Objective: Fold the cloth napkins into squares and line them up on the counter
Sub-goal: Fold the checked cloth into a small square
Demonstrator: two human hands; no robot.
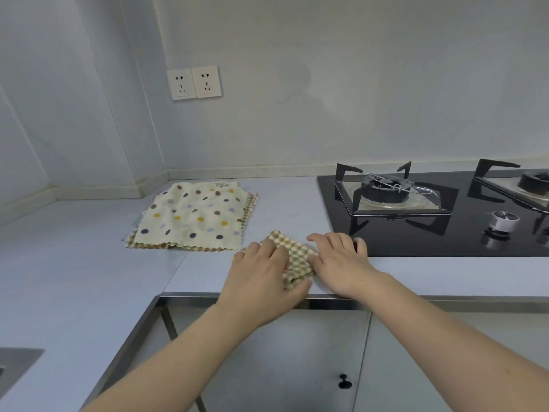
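both hands pressed flat on a folded green checked napkin (297, 257) near the counter's (89, 278) front edge, the left hand (261, 272) and right hand (341, 263) side by side, with a polka-dot napkin stack (193, 218) behind-left and a gas hob (430, 215) to the right.

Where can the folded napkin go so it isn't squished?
Bare pale counter lies between the polka-dot napkin pile and the black glass gas hob. More lies left of the pile, and along the front edge below the hob. It is crowded at the front middle, where the left hand and right hand press the green checked napkin.
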